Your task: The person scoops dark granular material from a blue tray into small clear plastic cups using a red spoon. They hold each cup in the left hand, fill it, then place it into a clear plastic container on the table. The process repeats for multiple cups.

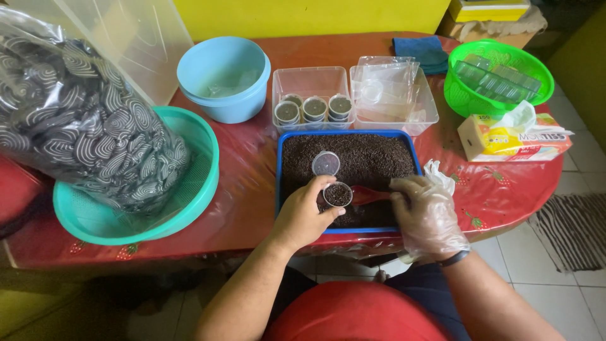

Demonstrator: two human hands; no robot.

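Left hand (302,218): pinching a small clear cup (338,194) of dark grains over the blue tray (278,183).
Right hand (426,215): gloved — fingers closed on a red scoop (367,195) touching the cup.
Far side: three filled cups (314,108) in a clear box — near the counter's (246,189) middle.

Clear plastic glove on right hand (426,215) — left hand (303,218) bare

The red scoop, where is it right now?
In the head view, the red scoop is in the gloved right hand, low over the blue tray of dark grains, its tip beside the small clear cup in the left hand.
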